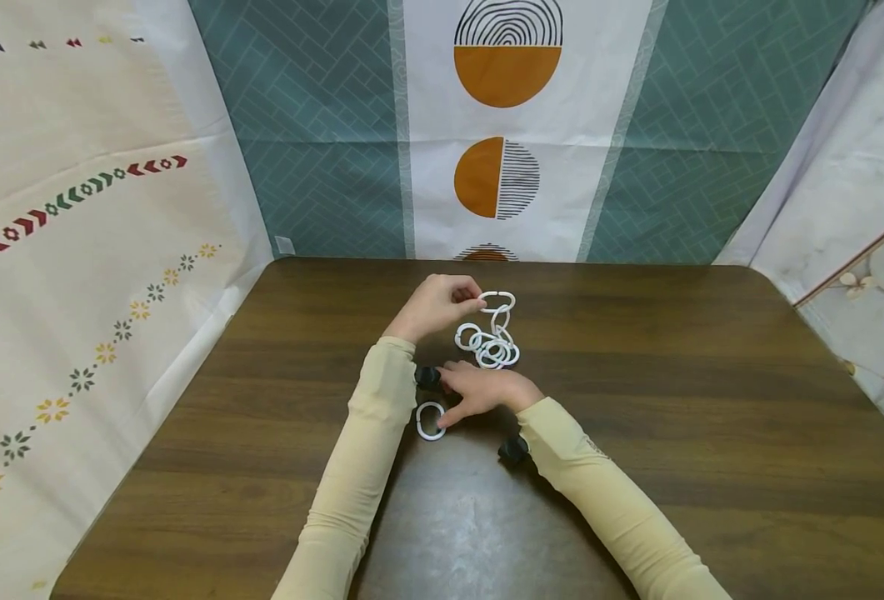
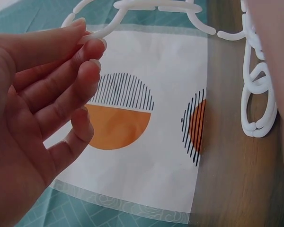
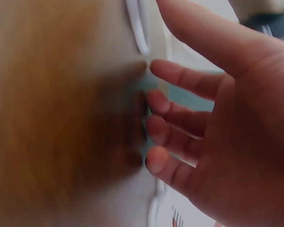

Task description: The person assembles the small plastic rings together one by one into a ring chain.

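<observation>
My left hand (image 1: 436,306) pinches a white plastic chain link (image 1: 497,293) between thumb and index finger. From that link hangs a chain of white links (image 1: 496,350), whose lower part lies heaped on the table. The left wrist view shows the pinched link (image 2: 114,24) near the fingertips and the chain (image 2: 259,104) to the right. Lower down, my right hand (image 1: 482,388) reaches over the table with its fingers apart, the thumb at the edge of a separate white link (image 1: 420,425). Part of this link (image 3: 138,26) also shows in the right wrist view, by the thumb and index finger.
Both hands work above a brown wood-grain table (image 1: 674,375). A patterned cloth (image 1: 322,142) hangs behind its far edge, with pale cloths at both sides. Dark wrist devices (image 1: 513,451) sit below the wrists, and the forearms come close together near the loose link.
</observation>
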Available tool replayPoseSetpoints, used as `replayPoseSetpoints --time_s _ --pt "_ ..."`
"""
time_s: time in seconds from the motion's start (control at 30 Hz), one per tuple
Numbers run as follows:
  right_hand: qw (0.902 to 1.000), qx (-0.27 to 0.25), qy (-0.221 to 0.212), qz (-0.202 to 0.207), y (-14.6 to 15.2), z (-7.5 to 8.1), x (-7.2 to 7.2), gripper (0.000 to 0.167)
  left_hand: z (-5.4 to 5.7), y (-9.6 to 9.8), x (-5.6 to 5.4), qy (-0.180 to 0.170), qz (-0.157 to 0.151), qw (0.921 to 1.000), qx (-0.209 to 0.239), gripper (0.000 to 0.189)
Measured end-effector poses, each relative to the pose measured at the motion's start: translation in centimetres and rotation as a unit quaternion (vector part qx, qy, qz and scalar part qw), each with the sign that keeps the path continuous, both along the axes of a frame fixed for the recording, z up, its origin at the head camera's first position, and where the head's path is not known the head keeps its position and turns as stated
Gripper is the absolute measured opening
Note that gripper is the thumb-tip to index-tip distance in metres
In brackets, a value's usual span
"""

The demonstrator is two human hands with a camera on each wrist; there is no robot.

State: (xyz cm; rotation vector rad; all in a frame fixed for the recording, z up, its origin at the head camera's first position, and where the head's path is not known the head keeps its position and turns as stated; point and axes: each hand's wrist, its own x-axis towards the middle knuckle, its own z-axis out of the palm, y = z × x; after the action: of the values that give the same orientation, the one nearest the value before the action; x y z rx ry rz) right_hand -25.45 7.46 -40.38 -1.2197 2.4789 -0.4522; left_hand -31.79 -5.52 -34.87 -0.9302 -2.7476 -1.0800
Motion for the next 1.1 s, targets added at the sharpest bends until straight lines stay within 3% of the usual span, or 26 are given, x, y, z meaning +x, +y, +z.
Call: replayPoseSetpoints --time_s 0.23,0.4,0.8,0.93,1.1 --pt "0.9988 0.040 0.008 -0.027 -1.2 0.2 1.2 0.039 0.0 -0.1 0.0 -0.004 0.001 1.0000 0.004 0.012" --pt "0.9987 0.037 0.032 -0.012 -1.0 0.2 0.9 0.032 0.0 -0.2 -0.1 -0.001 0.003 1.0000 0.000 0.013" --pt "0.9990 0.037 0.022 0.010 -0.2 0.6 0.2 0.009 -0.1 -0.4 -0.1 0.000 0.003 1.0000 0.001 0.013" --pt "0.9998 0.016 -0.008 -0.008 1.0 1.3 -0.3 0.009 -0.2 -0.4 -0.2 0.003 0.001 1.0000 0.002 0.013" --pt "0.9951 -0.060 -0.060 -0.052 2.9 2.4 -0.9 0.008 -0.2 -0.4 -0.2 0.007 -0.002 1.0000 0.001 0.013"
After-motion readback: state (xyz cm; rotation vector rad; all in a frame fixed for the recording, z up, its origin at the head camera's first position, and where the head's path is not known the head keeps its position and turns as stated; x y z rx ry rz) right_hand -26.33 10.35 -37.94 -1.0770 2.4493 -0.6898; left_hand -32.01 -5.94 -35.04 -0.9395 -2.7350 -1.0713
